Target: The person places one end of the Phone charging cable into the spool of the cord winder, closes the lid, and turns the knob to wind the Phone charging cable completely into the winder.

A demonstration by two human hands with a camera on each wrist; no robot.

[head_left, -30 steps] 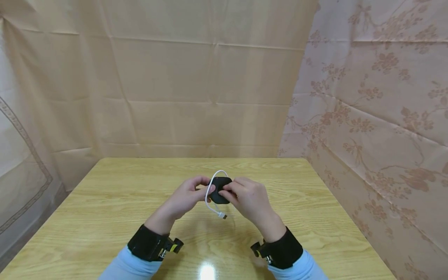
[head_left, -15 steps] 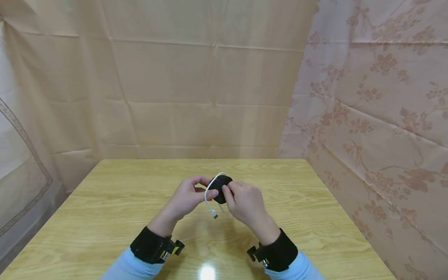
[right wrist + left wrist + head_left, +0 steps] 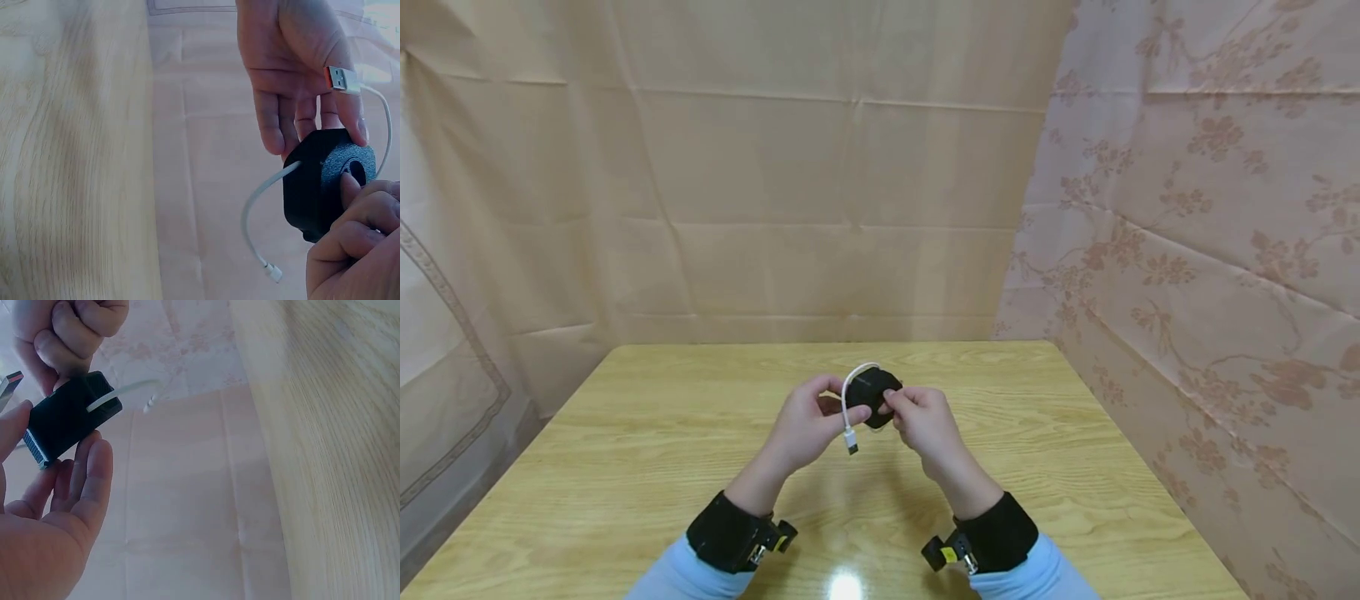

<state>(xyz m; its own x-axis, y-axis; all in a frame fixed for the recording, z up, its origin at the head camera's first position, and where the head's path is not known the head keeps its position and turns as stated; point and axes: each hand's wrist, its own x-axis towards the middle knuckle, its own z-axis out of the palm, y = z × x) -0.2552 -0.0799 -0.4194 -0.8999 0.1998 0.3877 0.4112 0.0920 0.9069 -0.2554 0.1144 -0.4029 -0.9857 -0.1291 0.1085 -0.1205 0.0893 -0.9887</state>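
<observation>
Above the table, both hands hold a black cable winder (image 3: 867, 388), a flat case with cut corners and a round recess in one face. My left hand (image 3: 805, 423) grips its left edge between thumb and fingers. At the recess, my right hand (image 3: 927, 423) pinches the winder with thumb and index finger, a fingertip inside it in the right wrist view. A white cable (image 3: 844, 392) leaves the case and arcs over the left thumb, its USB plug (image 3: 341, 80) hanging down. From another side comes a short cable length with a small white connector (image 3: 273, 272).
A wood-grain table (image 3: 625, 467) lies under the hands. Beige cloth (image 3: 737, 183) hangs behind its far edge, and flowered cloth (image 3: 1195, 250) hangs on the right. Each wrist wears a black strap with a small camera (image 3: 943, 552).
The USB plug has swung left and now hangs straighter down. The winder has tilted and risen slightly. My right hand has turned at the recess, its fingers shifting upward; the left keeps its grip.
</observation>
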